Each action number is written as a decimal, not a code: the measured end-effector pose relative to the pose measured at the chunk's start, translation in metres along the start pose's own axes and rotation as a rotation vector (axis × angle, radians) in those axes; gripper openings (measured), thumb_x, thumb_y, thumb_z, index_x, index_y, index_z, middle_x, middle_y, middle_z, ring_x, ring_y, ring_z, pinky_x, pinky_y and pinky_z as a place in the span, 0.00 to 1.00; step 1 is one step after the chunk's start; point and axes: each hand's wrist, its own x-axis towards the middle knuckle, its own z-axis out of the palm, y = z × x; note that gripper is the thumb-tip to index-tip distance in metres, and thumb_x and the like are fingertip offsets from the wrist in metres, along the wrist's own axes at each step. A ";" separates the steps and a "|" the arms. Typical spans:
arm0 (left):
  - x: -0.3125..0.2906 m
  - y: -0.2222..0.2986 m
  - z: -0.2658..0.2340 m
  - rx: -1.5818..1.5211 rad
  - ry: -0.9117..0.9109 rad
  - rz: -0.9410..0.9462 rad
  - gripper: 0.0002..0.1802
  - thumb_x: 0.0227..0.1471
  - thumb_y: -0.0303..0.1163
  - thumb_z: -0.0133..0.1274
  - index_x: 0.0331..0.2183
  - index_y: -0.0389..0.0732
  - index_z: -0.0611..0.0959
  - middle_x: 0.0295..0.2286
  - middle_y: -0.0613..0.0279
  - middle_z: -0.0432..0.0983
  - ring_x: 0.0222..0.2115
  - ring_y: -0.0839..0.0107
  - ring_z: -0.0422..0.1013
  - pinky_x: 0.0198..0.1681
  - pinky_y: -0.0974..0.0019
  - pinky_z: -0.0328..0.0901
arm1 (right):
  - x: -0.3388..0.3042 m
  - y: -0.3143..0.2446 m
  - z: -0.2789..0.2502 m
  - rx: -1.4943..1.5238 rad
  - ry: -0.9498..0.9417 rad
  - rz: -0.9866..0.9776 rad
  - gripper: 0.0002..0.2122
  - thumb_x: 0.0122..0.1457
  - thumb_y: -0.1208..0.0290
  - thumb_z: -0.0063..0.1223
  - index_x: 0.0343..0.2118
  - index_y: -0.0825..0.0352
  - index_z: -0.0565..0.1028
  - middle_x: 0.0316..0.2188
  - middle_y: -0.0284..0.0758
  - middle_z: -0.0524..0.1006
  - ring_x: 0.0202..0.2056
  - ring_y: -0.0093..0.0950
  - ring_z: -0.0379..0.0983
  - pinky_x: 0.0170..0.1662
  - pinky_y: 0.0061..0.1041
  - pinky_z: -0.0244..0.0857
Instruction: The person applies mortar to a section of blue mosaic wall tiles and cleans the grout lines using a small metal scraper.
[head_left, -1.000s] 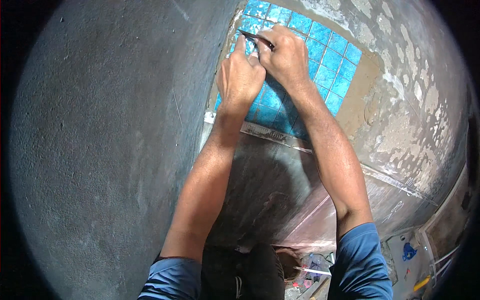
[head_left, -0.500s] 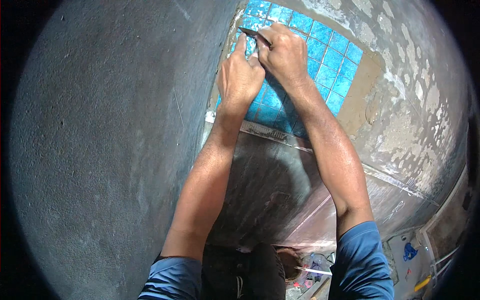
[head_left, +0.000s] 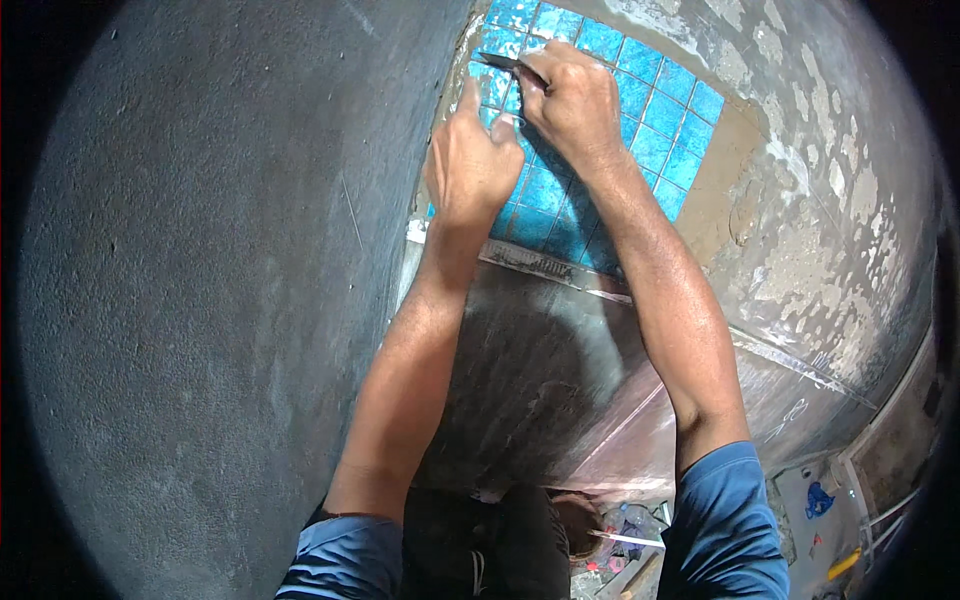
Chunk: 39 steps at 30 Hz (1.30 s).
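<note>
A sheet of small square blue mosaic tiles (head_left: 648, 125) is set on the wall, with thin grout lines between the pieces. My right hand (head_left: 580, 105) is closed around a dark, pointed knife (head_left: 498, 62), whose tip points left over the upper-left tiles. Just below the blade, my left hand (head_left: 470, 165) has its index finger stretched up along the left edge of the sheet and the thumb apart from it. The left fingertips are a little blurred, and I see nothing held in them. The lower left tiles are partly hidden by my left hand.
Grey-brown mortar (head_left: 728, 165) borders the tiles on the right. A pale straight strip (head_left: 530, 262) runs under them. To the left stands a dark grey rough wall (head_left: 220, 300). Down on the floor lie a blue crumpled bag (head_left: 819, 501), a yellow object (head_left: 844, 565) and a brown bucket-like container (head_left: 577, 522).
My left hand has shifted slightly down and left, away from the blade, and its index finger and thumb have spread further. My right hand still holds the knife in nearly the same spot.
</note>
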 end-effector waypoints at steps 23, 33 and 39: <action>-0.023 -0.016 -0.004 -0.003 0.041 -0.012 0.31 0.57 0.34 0.57 0.61 0.32 0.77 0.47 0.29 0.80 0.50 0.34 0.77 0.55 0.43 0.70 | -0.022 -0.029 -0.015 0.173 -0.087 0.050 0.05 0.56 0.74 0.64 0.35 0.66 0.85 0.29 0.42 0.79 0.33 0.45 0.80 0.38 0.42 0.73; -0.028 -0.014 -0.004 -0.049 0.034 -0.024 0.30 0.56 0.29 0.51 0.60 0.31 0.77 0.48 0.28 0.79 0.52 0.32 0.75 0.57 0.42 0.68 | -0.031 -0.036 -0.008 0.115 -0.151 0.042 0.04 0.54 0.73 0.61 0.31 0.65 0.83 0.30 0.40 0.79 0.35 0.43 0.80 0.38 0.44 0.75; -0.026 -0.014 -0.004 -0.026 0.025 -0.036 0.31 0.56 0.30 0.51 0.61 0.33 0.77 0.48 0.28 0.79 0.51 0.32 0.75 0.57 0.41 0.68 | -0.036 -0.039 -0.004 0.103 -0.105 0.017 0.02 0.53 0.74 0.61 0.29 0.65 0.80 0.29 0.39 0.77 0.34 0.42 0.80 0.37 0.43 0.75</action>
